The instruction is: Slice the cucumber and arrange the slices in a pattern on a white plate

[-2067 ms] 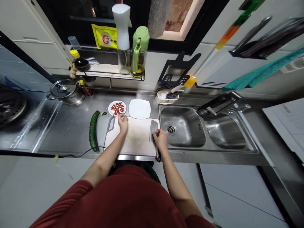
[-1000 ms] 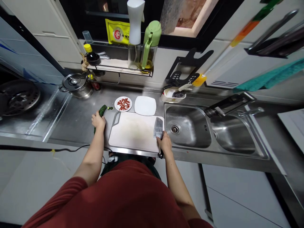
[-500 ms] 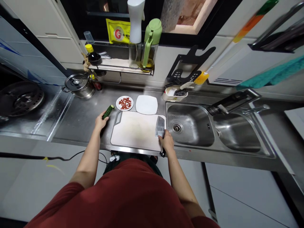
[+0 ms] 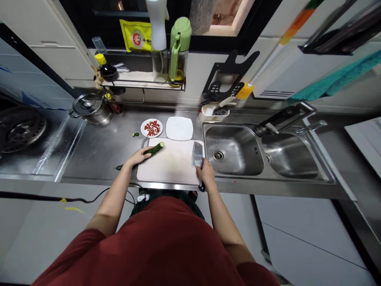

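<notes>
My left hand (image 4: 139,156) grips a dark green cucumber (image 4: 155,148) with a cut, pale end, above the left part of the white cutting board (image 4: 169,167). At the board's right edge, my right hand (image 4: 206,172) is closed around the black handle of a cleaver (image 4: 197,154); its broad blade lies over the board. Behind the board are a small plate of chopped red pieces (image 4: 152,128) and a white square plate (image 4: 179,128) with nothing on it. Small cucumber ends (image 4: 135,134) rest on the steel counter, and another green piece (image 4: 119,167) lies beside my left wrist.
A double steel sink (image 4: 235,151) adjoins the board on the right. To the left stand a lidded pot (image 4: 91,109) and a stove burner (image 4: 20,127). Above the counter, a rack (image 4: 143,84) holds bottles. An oval utensil holder (image 4: 213,115) sits behind the sink.
My left hand has carried the cucumber rightward from the counter onto the board area, uncovering the small ends on the counter. My right hand stays on the cleaver. The view has shifted slightly.
</notes>
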Tool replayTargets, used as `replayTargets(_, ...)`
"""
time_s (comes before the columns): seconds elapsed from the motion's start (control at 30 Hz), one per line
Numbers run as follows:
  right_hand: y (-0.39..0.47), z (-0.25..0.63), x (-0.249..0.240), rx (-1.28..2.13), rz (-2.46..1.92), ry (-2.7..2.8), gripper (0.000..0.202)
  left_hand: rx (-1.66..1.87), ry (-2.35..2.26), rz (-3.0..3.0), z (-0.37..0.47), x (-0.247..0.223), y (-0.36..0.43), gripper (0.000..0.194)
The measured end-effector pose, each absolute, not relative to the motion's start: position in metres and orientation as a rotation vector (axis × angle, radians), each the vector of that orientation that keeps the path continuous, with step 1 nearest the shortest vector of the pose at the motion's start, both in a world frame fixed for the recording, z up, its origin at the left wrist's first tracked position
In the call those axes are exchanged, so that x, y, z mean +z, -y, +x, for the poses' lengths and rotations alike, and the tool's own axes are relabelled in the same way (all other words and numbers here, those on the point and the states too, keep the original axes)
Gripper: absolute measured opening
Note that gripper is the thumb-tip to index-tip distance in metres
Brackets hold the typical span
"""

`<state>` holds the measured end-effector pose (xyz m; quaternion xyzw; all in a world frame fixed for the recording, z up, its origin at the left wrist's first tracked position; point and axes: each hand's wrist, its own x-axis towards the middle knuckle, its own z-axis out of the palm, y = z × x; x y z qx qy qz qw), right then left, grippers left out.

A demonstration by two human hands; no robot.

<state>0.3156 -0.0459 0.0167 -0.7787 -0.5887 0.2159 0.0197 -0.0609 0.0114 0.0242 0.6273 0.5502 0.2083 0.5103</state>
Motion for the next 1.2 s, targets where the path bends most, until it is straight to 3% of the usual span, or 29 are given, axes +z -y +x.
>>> replayTargets(0.53,0.045,0.314,0.02,0.709,-2.441,1.815,0.059,0.172,-1.331,1.929,-0.019,0.023,-0.006,0.041)
replayTargets(0.77,0.045,0.314,0.02,0.701,-2.433,1.815,0.059,0.262,-1.485,2.137,0.001,0.027,0.012,0.046)
replayTargets(1.07,0.04,0.318,0.014,0.712,-2.428,1.823,0.063,0.248,-1.53,2.226,0.012,0.021,0.018,0.039)
replayTargets(1.2,0.034,0.318,0.016,0.744,-2.388,1.834,0.052,0.263,-1.492,2.265,0.013,0.021,0.018,0.039)
